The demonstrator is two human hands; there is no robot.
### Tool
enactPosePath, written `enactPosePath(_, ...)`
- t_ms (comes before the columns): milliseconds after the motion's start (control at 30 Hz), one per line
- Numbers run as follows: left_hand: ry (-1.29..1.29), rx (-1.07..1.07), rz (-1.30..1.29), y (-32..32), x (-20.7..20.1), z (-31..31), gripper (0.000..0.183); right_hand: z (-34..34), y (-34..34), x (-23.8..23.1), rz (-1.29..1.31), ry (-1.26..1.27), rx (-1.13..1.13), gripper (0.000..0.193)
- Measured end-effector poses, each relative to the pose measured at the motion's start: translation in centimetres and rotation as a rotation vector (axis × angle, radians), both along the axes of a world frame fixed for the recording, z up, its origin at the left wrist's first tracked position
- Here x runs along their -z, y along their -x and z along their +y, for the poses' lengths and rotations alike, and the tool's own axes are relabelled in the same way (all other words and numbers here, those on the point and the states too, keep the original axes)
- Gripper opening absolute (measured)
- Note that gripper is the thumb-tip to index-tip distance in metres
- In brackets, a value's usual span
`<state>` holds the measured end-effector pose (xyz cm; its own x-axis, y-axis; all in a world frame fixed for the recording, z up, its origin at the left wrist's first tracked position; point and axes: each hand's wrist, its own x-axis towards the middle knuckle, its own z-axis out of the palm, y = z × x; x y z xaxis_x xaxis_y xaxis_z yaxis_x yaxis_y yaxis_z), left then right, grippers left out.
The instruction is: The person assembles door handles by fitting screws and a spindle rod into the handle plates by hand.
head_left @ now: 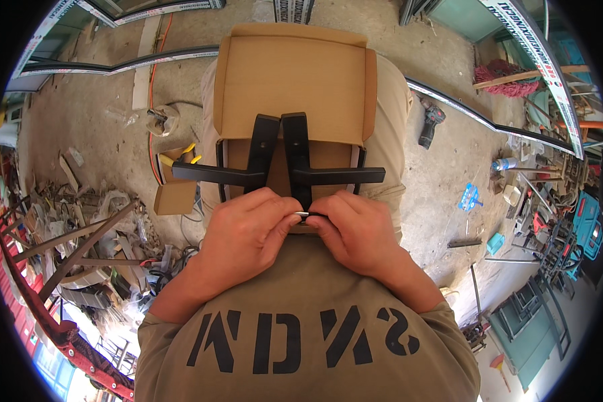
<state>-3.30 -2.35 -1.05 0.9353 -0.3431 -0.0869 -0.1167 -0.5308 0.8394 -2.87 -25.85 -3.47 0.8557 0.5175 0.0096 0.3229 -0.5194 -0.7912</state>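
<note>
Close to my body, my left hand (251, 224) and my right hand (356, 231) meet, fingertips almost touching. Between them they pinch a small thin piece (304, 214), silvery at the left and dark at the right; its kind is too small to tell. Just beyond my fingers, two black lever door handles (214, 175) (345, 175) with long backplates rest across an open cardboard box (291, 87). Their levers point outward, left and right, and the plates stand nearly side by side. The box sits on my lap with its lid folded back.
A smaller cardboard box (174, 199) with yellow-handled tools stands on the floor at the left. A cordless drill (431, 124) lies at the right, near a long frame bar (489, 124). Scrap and offcuts (100, 241) pile up at the left; a teal case (586, 224) is far right.
</note>
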Motion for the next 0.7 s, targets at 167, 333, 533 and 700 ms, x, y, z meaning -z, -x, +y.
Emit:
enactPosePath(167,0.002,-0.007,-0.011,0.10,0.09,0.00,0.011,-0.04,0.21,0.57,-0.019,-0.017,0.024,0.022)
enactPosePath(333,-0.024,0.011,-0.024,-0.03,-0.01,0.14,0.012,0.20,0.00,-0.05,0.012,-0.056,0.050,0.020)
enactPosePath(533,-0.010,-0.015,-0.035,0.09,0.23,-0.21,0.012,0.37,-0.07,-0.16,0.019,-0.090,0.066,0.020)
enactPosePath(700,-0.009,-0.006,-0.039,-0.10,0.24,-0.06,0.013,0.33,-0.29,-0.17,-0.001,-0.074,0.046,0.020)
